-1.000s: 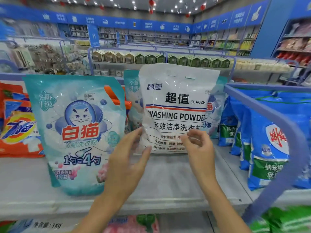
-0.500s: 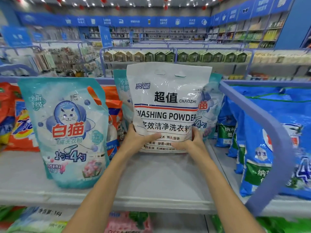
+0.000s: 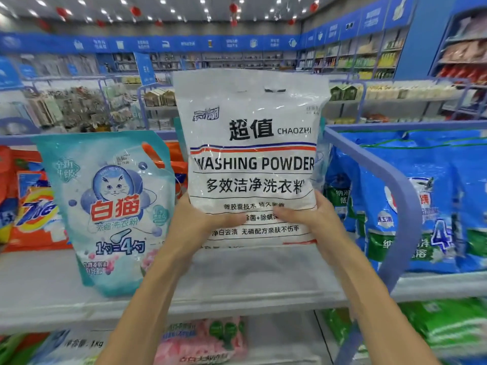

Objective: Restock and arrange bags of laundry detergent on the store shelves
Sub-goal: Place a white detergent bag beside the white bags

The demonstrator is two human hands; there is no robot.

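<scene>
At the far left an orange bag [image 3: 29, 214] stands at the back of the shelf [image 3: 250, 283]. Next to it a teal cat bag [image 3: 110, 206] stands upright, close to the front edge.

Just to its right, the left hand [image 3: 195, 225] grips the lower left edge of the white washing powder bag [image 3: 253, 159]. Its fingers [image 3: 233, 219] are curled round the edge, with the thumb laid across the printed front.

The bag is upright, with its long axis vertical and its label facing the person. It sits in the gap between the cat bag and the blue rail [image 3: 390, 185]. Its bottom edge is right at the shelf board, though I cannot tell whether it rests there or is just clear of it. A sliver of another teal pack shows behind it.

The right hand [image 3: 316, 222] mirrors the left on the lower right edge, its thumb in front and the other fingers hidden behind. Both hands are equally close, and the bag is squarely between them.

Beyond the rail a row of blue bags [image 3: 434, 206] fills the next bay.

As I see it, the coming move depends on that gap. The bag could go straight back or straight down and stay vertical.
</scene>
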